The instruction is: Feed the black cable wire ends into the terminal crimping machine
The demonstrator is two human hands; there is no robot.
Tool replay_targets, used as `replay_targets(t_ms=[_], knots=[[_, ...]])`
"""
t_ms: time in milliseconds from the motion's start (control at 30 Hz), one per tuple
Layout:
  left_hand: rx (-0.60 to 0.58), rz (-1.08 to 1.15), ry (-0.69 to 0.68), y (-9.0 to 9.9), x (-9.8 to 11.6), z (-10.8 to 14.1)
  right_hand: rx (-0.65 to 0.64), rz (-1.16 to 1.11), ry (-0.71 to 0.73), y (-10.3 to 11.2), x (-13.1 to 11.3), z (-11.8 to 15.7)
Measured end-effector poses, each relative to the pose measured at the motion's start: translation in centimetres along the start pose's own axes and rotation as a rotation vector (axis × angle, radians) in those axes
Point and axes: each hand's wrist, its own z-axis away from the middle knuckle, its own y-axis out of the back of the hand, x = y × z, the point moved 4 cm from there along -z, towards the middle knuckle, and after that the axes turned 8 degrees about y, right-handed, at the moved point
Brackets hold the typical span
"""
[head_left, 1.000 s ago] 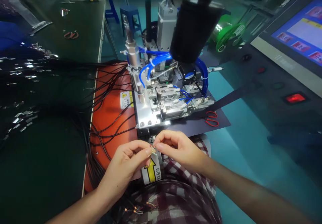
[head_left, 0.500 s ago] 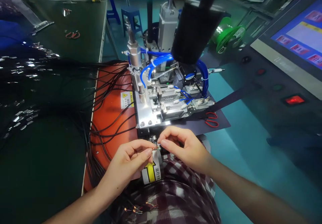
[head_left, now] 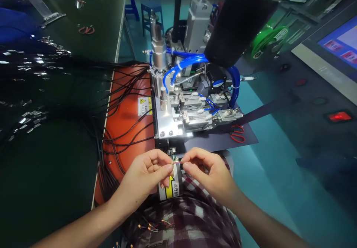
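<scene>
Thin coloured wires (head_left: 176,162) run between my fingertips, just in front of the machine's conveyor end. My left hand (head_left: 152,171) pinches them between thumb and index finger. Opposite it, my right hand (head_left: 206,170) closes thumb and fingertips on the wires' other side. Below the fingers is a white label with a yellow arrow (head_left: 169,191) on the rounded conveyor end. Several stripped cable ends (head_left: 152,226) with coloured wires lie over the checked cloth on my lap. Whatever else the fingers enclose is too small to make out.
Ahead stands a metal machine (head_left: 195,110) with blue air tubes (head_left: 192,60). Black cables (head_left: 122,118) cross the orange surface (head_left: 128,129) at left. Red-handled scissors (head_left: 237,134) lie right of the machine. A control panel (head_left: 320,88) with a screen and a green spool (head_left: 269,41) are at right.
The view has shifted, so the machine appears farther right and slightly higher. My fingertips are slightly farther apart, with more of the coloured wires showing between them.
</scene>
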Motion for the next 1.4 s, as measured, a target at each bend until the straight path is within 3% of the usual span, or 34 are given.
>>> replay_targets(t_ms=[133,300,733,900,1133,1200,1333,1400], knots=[[-0.018,0.042,0.014,0.0,-0.2,-0.1,0.038,-0.156,-0.069,-0.8,1.0,-0.2],[-0.031,0.061,0.030,0.1,-0.2,-0.2,0.041,-0.260,-0.012,-1.3,1.2,-0.6],[-0.115,0.099,0.024,-0.1,-0.2,-0.3,-0.066,-0.540,0.013,-2.4,1.9,-1.0],[-0.126,-0.020,0.023,0.2,-0.2,-0.4,-0.185,-0.348,0.126,-1.2,1.2,-1.7],[-0.236,-0.181,0.114,-0.1,-0.6,-0.7,-0.533,-0.041,0.377,-0.1,-0.7,-2.8],[-0.214,-0.158,0.115,-0.2,-0.6,-0.8,-0.473,-0.014,0.359,0.1,-0.7,-2.9],[-0.132,-0.030,0.096,-0.1,-0.5,-0.9,-0.154,-0.119,0.135,0.4,0.7,-2.1],[-0.113,-0.030,0.085,-0.1,-0.4,-0.8,-0.137,-0.245,0.022,-0.1,1.6,-1.3]])
